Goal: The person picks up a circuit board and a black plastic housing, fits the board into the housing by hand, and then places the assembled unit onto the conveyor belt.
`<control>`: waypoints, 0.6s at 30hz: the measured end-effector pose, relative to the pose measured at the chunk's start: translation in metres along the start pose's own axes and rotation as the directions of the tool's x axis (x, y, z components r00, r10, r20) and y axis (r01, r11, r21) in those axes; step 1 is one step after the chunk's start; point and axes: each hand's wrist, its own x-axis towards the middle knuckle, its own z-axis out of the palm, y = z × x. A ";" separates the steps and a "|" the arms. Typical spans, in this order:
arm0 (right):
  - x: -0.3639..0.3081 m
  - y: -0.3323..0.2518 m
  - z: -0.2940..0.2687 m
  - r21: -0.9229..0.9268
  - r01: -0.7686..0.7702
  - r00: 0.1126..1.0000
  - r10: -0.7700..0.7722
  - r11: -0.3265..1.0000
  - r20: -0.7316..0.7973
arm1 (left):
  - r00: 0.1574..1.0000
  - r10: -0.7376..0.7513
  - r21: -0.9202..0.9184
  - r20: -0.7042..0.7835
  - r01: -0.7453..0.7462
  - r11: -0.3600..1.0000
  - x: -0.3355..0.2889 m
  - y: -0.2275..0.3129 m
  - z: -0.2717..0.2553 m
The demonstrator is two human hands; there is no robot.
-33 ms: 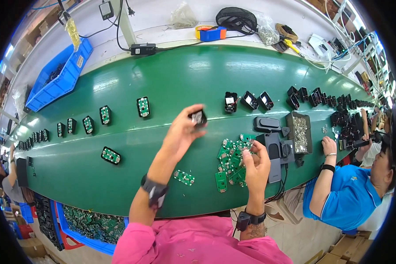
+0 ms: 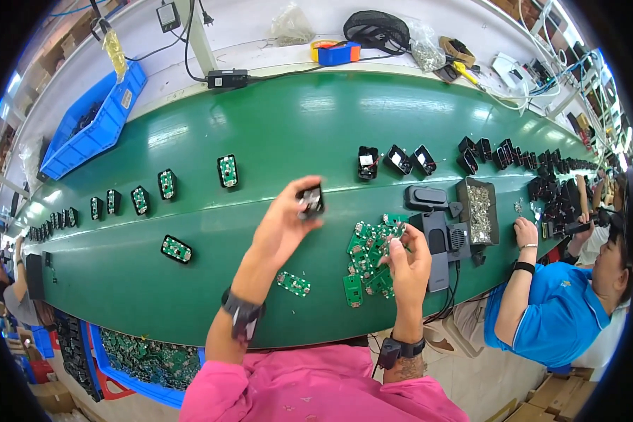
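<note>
Several board-filled casings point(image 2: 167, 184) stand in a slanting line from the left end of the green tabletop point(image 2: 274, 105) toward its far edge. One stray casing point(image 2: 176, 249), also with a board in it, lies apart from them, closer to the near edge. Further right, near the middle of the near edge, a loose board point(image 2: 293, 283) lies flat with pale bits beside it. The left forearm passes just beside it, so a low sweep of that arm might push it aside.

Over the middle of the tabletop the left hand point(image 2: 285, 219) grips a small black casing point(image 2: 311, 202), thumb and fingers wrapped about its walls. Blur hides what is inside; should the grip slacken or the casing tip, anything unfastened might drop out.

Three open casings point(image 2: 399, 160) with white patches inside stand toward the far edge. Nearer the near edge sits a heaped board pile point(image 2: 362, 257), with the right hand point(image 2: 404, 243) at its right side, thumb and fingertips bent close together. I cannot tell whether they pinch a board or only touch one. The boards overlap, so lifting one carelessly could drag neighbours along or scrape their parts. Right of it, past a grey device point(image 2: 435, 246), a tray of small metal pieces point(image 2: 463, 211) could spill if bumped.
</note>
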 end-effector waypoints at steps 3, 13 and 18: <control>0.000 0.001 0.003 0.165 -0.182 0.980 0.164 0.969 0.115 | 0.993 -0.054 0.129 -0.104 0.067 0.989 -0.046 -0.006 -0.009; -0.041 -0.009 0.036 0.099 -0.256 0.876 0.188 0.962 0.444 | 0.961 0.268 0.914 -0.062 -0.054 0.403 -0.089 -0.038 -0.005; -0.044 -0.012 0.061 0.054 -0.265 0.851 0.207 0.963 0.483 | 0.954 0.301 0.902 0.006 -0.134 0.410 -0.099 -0.035 0.000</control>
